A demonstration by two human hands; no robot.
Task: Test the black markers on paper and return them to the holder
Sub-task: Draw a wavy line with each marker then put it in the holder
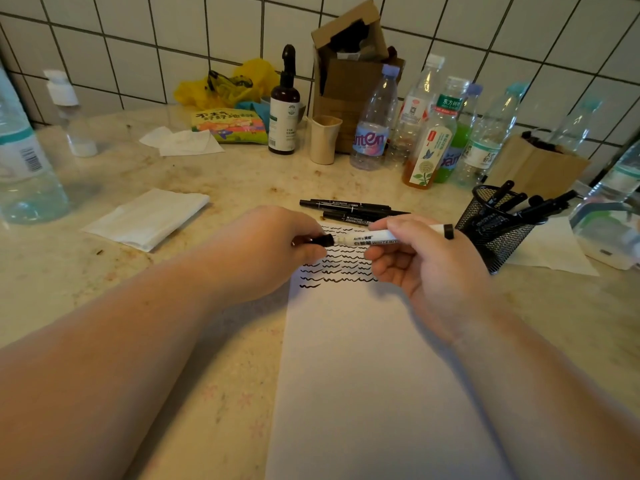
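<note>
Above the paper (363, 358), right hand (426, 261) holds the marker (377, 234) while left hand's (273, 247) grip pinches its cap (323, 240).

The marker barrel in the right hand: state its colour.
White with black print, on the marker the right hand grips; head view.

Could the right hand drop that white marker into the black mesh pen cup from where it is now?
Probably yes. The right hand grips the white marker just left of the mesh holder, and nothing stands between them. The holder is tilted and already holds markers, and the left hand pinches the marker's cap.
</note>
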